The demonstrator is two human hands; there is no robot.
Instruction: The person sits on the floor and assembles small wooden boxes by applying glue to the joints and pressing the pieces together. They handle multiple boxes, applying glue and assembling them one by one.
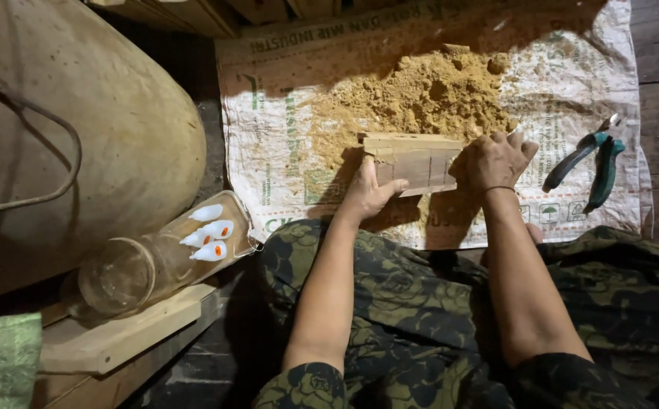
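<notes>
Two hands, left hand [369,198], right hand [494,160], gripping wooden block [414,162], beside sawdust pile [420,98]

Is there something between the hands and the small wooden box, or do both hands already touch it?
Nothing visible stands between them. The left hand grips the wooden box at its left end, and the right hand holds its right end, beside the sawdust pile.

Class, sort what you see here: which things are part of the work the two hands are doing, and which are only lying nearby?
In use:
left hand
right hand
wooden block, held by both
sawdust heap
woven sack spread beneath

Lying about:
green-handled pliers
glass jar on its side with small white bottles
wooden plank
large tan sack
</notes>
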